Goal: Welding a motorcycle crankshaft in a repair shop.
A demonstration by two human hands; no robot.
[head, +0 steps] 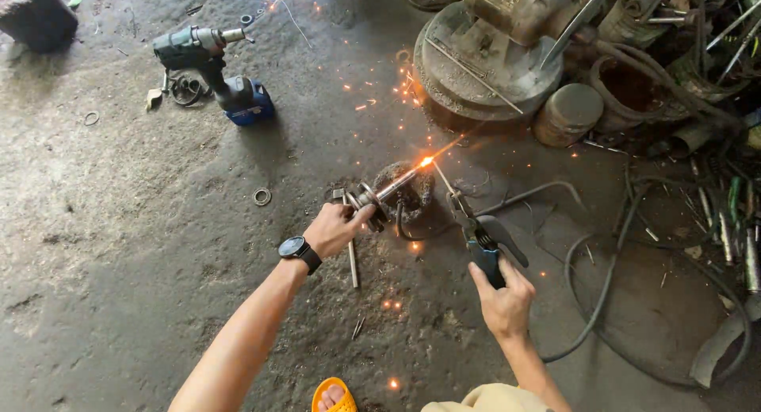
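My left hand (337, 228), with a black wristwatch, grips the near end of a metal shaft (386, 191) with a flanged collar, lying on the concrete floor. My right hand (502, 301) holds a blue-and-black welding electrode holder (485, 244). Its thin rod (444, 180) reaches up and left to the far tip of the shaft, where a bright orange arc (426, 162) glows. Sparks scatter over the floor around it. A dark ring-shaped part (406, 191) lies under the shaft.
A cordless impact wrench (210, 67) lies at the upper left, with a small ring (262, 196) nearby. Heavy rusty machine parts (487, 59) and scrap pile up at the upper right. A black cable (602, 293) loops across the floor on the right. My orange sandal (333, 396) shows at the bottom.
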